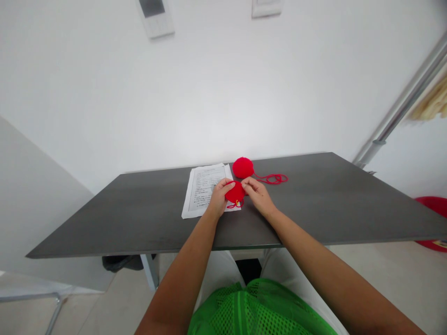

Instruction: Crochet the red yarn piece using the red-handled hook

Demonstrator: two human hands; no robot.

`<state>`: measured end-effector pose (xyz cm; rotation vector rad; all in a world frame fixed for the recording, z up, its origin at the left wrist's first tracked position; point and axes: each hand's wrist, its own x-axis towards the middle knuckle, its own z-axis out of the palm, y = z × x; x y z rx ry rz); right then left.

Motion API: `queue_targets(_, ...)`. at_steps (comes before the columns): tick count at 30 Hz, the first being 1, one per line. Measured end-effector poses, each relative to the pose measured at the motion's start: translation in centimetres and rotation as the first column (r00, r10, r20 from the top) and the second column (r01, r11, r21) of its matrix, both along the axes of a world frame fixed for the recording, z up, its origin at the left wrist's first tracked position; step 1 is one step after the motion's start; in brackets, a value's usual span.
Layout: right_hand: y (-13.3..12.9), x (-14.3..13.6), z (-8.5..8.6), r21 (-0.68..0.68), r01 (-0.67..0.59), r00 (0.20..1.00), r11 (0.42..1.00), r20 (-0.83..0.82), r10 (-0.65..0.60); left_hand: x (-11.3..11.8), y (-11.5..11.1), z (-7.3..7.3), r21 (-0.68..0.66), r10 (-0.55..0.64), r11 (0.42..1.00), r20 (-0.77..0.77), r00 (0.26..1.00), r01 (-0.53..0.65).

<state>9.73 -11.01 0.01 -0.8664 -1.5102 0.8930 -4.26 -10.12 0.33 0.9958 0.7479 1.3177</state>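
Note:
Between my two hands is a small red crochet piece (pixel 234 192), held just above the table. My left hand (pixel 219 194) is closed on its left edge, thumb on top. At its upper right edge my right hand (pixel 256 191) pinches the red work; whether a hook is in those fingers I cannot tell. A small yellow marker (pixel 237 203) and a loose red yarn tail hang at the near edge of the piece. Just behind my hands sits a red ball of yarn (pixel 243 167), with a looped strand (pixel 275 178) lying to its right.
Printed sheets of paper (pixel 200 190) lie under and left of my hands on the dark grey table (pixel 331 204). A white wall stands behind it. On the floor at right is a red basin (pixel 433 204); a black bag (pixel 122 263) shows below the table at left.

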Motion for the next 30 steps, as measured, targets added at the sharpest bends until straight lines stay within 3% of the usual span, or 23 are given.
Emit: queue_targets(30, -0.17, 0.0, 0.21, 0.007, 0.002, 1.0, 1.0, 0.01, -0.003, -0.02, -0.09, 0.0, 0.015, 0.001, 1.0, -0.064, 0.998, 0.0)
